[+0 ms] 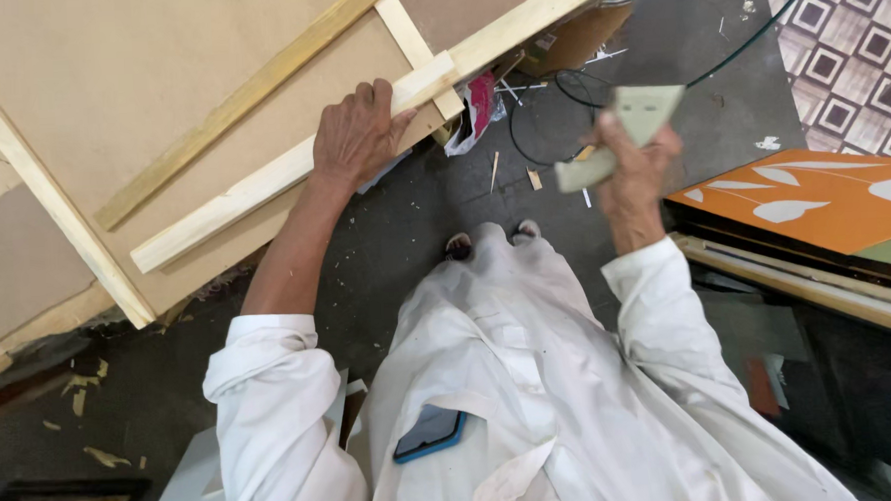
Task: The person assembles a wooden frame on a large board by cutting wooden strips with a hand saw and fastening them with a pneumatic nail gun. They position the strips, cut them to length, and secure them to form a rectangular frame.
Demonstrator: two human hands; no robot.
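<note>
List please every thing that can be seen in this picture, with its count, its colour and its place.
board with wooden strips: one, brown with pale wood strips, upper left, tilted
handsaw: one, grey blade with pale handle, upper centre-right
orange panel: one, orange with white leaf shapes, right
cable: one, black, on the dark floor at top centre
patterned floor: one area, brown and white squares, upper right corner
wood scraps: several, pale yellow, floor at lower left
phone: one, dark with blue case, in the white garment's pocket, bottom centre
shoes: two, dark, centre
left hand: one, grips a pale wood strip on the board
right hand: one, closed on the handsaw's handle
</note>
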